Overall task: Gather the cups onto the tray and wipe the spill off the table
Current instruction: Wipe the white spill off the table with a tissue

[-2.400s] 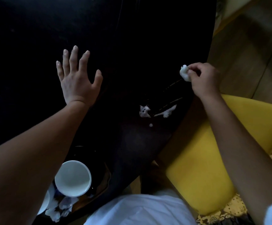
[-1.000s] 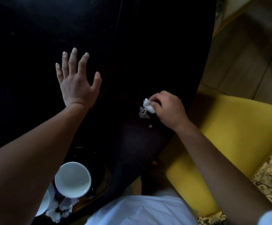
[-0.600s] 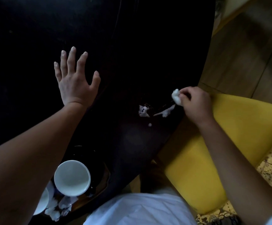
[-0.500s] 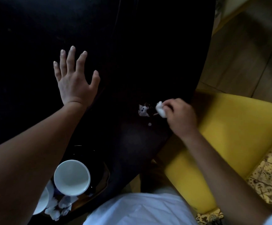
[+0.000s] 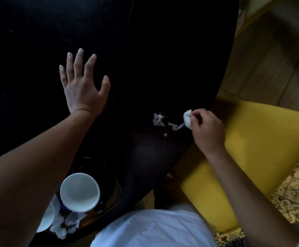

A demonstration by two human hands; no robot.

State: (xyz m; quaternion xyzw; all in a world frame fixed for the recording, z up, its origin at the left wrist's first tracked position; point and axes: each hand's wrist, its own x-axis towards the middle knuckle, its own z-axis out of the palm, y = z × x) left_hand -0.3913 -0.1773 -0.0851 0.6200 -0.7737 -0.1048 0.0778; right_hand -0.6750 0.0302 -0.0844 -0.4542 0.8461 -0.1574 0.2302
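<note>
A: Right, count the cups?

B: Two white round cups [image 5: 80, 192], glossy, on the dark tray [image 5: 115, 191] at the near left; one is half hidden by the arm. Crumpled tissues [image 5: 65, 227] lie beside them.

A: Hands?

B: Left hand [image 5: 81, 86] flat on the dark table [image 5: 145, 50], fingers spread, holding nothing. Right hand [image 5: 207, 131] pinches one small white wad [image 5: 188, 119] at the table's right edge, touching the pale, foamy spill [image 5: 160, 120].
</note>
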